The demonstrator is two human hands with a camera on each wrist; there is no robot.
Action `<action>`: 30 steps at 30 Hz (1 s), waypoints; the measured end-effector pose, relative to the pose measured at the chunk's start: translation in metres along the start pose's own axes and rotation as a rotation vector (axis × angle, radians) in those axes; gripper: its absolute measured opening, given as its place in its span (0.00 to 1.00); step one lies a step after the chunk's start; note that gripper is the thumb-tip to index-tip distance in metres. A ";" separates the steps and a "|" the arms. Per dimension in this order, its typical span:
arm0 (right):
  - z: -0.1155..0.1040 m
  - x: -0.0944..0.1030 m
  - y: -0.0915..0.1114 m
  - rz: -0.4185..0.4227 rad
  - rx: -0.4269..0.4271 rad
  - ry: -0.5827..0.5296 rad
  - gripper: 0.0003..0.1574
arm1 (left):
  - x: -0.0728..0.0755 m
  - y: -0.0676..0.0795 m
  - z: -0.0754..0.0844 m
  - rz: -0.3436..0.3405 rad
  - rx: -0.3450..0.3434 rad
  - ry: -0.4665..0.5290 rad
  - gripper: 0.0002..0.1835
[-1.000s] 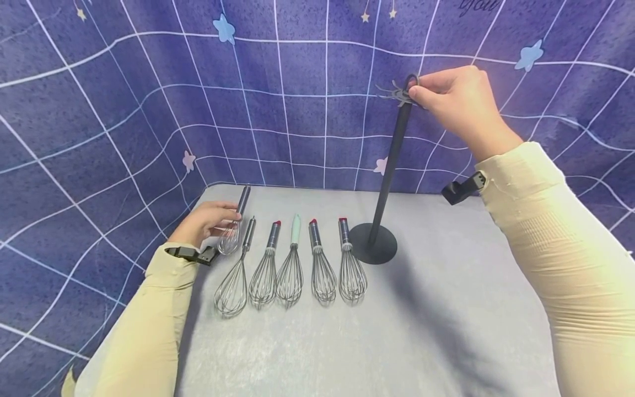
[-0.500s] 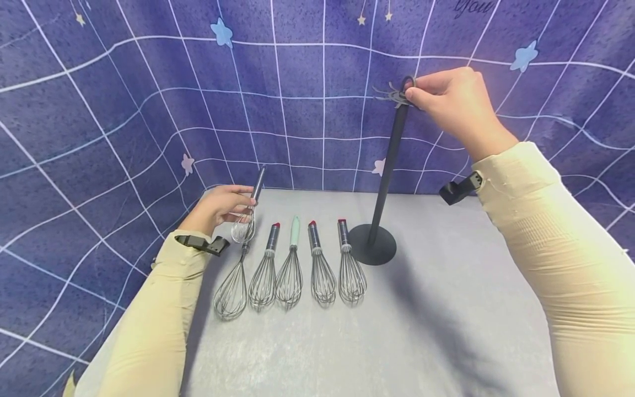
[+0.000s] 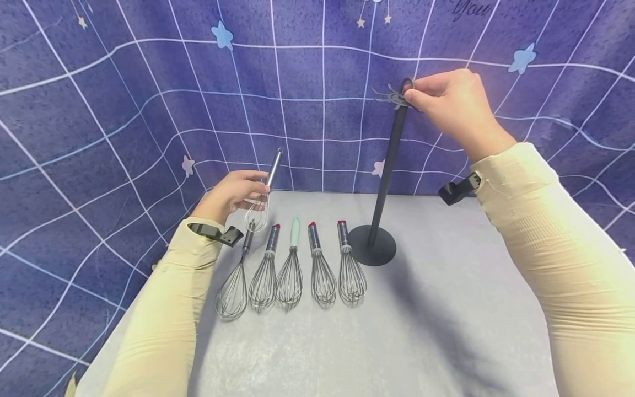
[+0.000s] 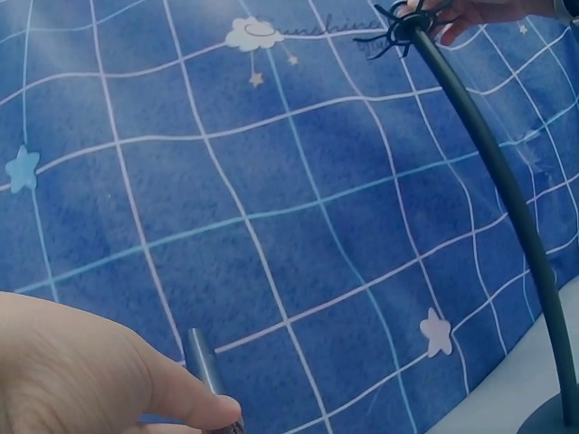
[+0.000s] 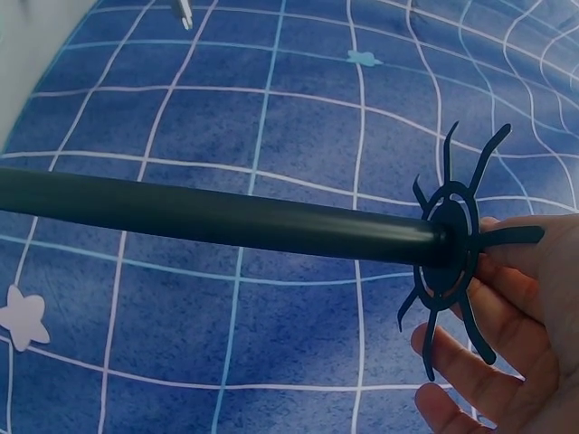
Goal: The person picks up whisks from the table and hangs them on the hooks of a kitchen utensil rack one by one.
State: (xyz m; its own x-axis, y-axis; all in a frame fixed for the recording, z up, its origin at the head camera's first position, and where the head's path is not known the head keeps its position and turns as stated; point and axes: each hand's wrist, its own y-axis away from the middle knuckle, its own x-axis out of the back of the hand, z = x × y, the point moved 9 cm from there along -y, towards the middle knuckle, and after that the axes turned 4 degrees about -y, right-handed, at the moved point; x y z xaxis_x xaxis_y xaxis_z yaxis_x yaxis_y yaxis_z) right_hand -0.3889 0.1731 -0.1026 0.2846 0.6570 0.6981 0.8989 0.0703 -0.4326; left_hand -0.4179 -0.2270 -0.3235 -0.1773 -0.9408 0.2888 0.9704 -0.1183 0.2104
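Observation:
My left hand (image 3: 239,193) grips a small steel whisk (image 3: 273,168) where its handle meets the wires, handle end tilted up and to the right. That whisk hangs above the table, over the handle of the leftmost lying whisk (image 3: 232,291). In the left wrist view only a stretch of its metal handle (image 4: 206,362) shows beside the thumb. At the upper right, my right hand (image 3: 453,105) pinches the top loop of a black utensil stand (image 3: 388,168). Curved hooks ring the stand's top (image 5: 448,244), and its round base (image 3: 372,246) rests on the table.
Several whisks lie in a row on the grey table (image 3: 317,353), among them a mint-handled whisk (image 3: 294,234) and red-tipped ones such as the whisk (image 3: 353,275) close to the stand's base. A blue-purple curtain (image 3: 297,71) with a white grid hangs behind.
My left hand has carried the small whisk up and to the right, off the far left of the row. The right hand and the stand hold nearly the same place.

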 end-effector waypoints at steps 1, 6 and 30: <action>0.000 0.000 0.000 -0.002 -0.001 0.004 0.29 | -0.002 0.000 0.002 -0.001 -0.002 0.001 0.34; -0.001 -0.001 0.002 -0.002 0.003 0.012 0.29 | -0.009 -0.001 0.009 0.006 -0.017 -0.007 0.33; -0.002 0.001 -0.001 -0.027 0.002 0.005 0.27 | -0.036 0.002 0.052 0.039 -0.128 -0.085 0.31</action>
State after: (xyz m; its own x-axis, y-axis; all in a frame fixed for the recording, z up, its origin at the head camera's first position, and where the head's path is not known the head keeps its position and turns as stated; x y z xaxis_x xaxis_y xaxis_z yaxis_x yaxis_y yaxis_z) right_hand -0.3889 0.1721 -0.1009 0.2623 0.6509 0.7124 0.9055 0.0892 -0.4149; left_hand -0.4181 -0.1771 -0.2843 -0.1466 -0.9159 0.3737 0.9889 -0.1264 0.0780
